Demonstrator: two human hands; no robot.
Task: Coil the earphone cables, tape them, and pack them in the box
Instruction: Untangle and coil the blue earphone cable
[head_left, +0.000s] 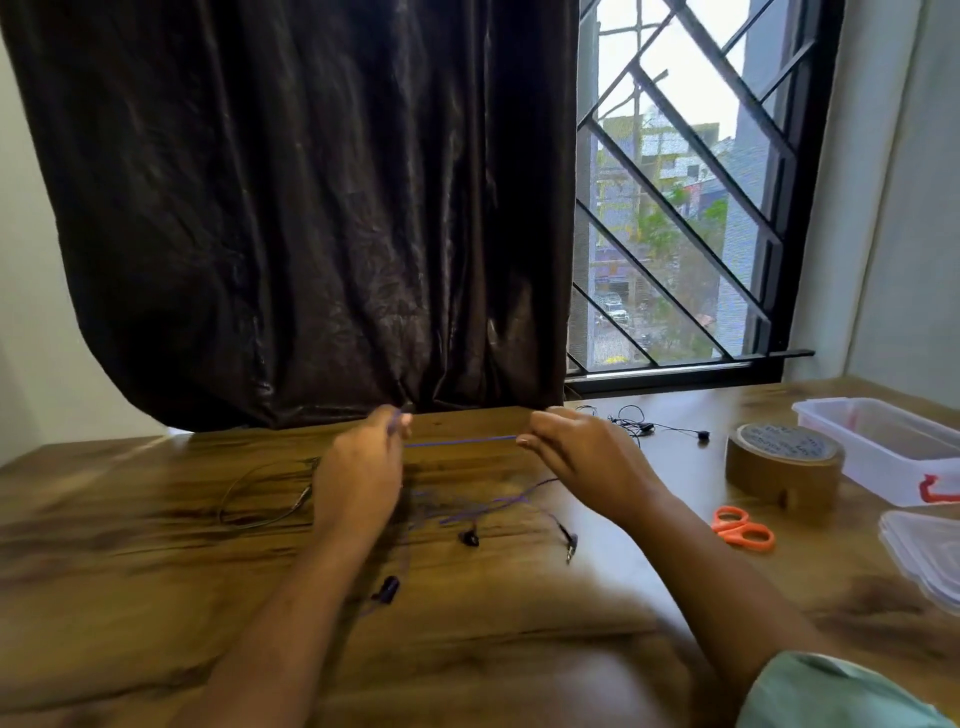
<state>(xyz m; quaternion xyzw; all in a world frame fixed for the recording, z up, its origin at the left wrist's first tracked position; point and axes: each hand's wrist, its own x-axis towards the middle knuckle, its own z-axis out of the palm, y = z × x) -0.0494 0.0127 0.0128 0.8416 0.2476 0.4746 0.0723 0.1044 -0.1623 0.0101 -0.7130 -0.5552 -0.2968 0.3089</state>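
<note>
A purple earphone cable (460, 441) is stretched taut between my two hands above the wooden table (130, 545). My left hand (363, 462) pinches one end of that stretch and my right hand (576, 447) pinches the other. The rest of the purple cable lies loose below, with its earbuds (469, 538) and jack plug (570, 550) on the table. A dark earphone cable (260, 499) lies to the left. A black earphone set (644, 427) lies behind my right hand. At the right stand a brown tape roll (784, 462) and a clear plastic box (883, 441).
Orange scissors (743, 529) lie in front of the tape roll. A clear lid (924, 556) sits at the right edge, and a red item (935, 491) rests in the box. A dark curtain (311, 208) hangs down to the table's back edge beside a barred window (685, 208).
</note>
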